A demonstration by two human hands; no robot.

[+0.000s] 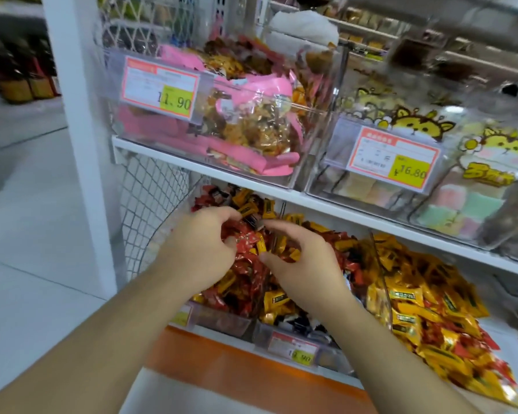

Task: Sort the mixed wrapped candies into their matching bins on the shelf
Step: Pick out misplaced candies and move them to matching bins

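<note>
Three clear bins sit on the lower shelf. The left bin (222, 319) holds mostly red wrapped candies (245, 276) with yellow ones (261, 247) mixed in. The middle bin (263, 339) has yellow, black and red wrappers. In the right bin, yellow candies (416, 297) are heaped with some red among them. My left hand (201, 249) and my right hand (302, 264) hover side by side over the left bin's pile. On both hands the fingers are curved, with thumb and forefinger apart. A dark wrapper (256, 224) lies between the two forefinger tips. I see nothing plainly pinched.
The upper shelf board (326, 206) overhangs the bins just beyond my fingers. On it stand clear bins of pink packs (237, 121) and marshmallow bags (476, 162). A white post (81, 144) and wire mesh (150, 204) bound the left side. An orange shelf lip (222, 363) runs below.
</note>
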